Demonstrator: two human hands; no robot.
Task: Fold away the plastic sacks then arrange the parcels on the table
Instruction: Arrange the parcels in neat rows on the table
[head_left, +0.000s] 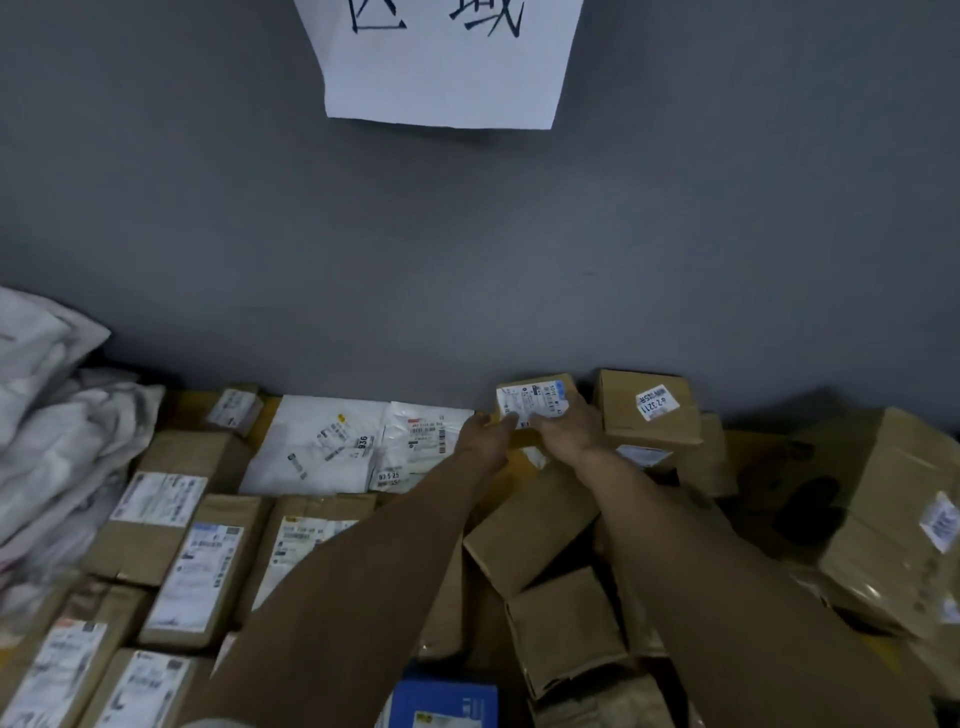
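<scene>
Here both hands meet on one small parcel at the far edge of the table, close to the grey wall. The right hand grips its near right side with the fingers curled over it, and the left hand holds its left corner. I cannot tell whether the parcel rests on the table or is a little lifted. Its label faces up, probably so that it can be read. It stands just beside a stickered box on the right, so I judge it is being set into a row along the wall. On the left, the white mailers and the labelled boxes lie side by side, labels upward. The plain boxes near the right lie tumbled and are not yet sorted. The plastic sacks are heaped at the far left, more crumpled than folded.
</scene>
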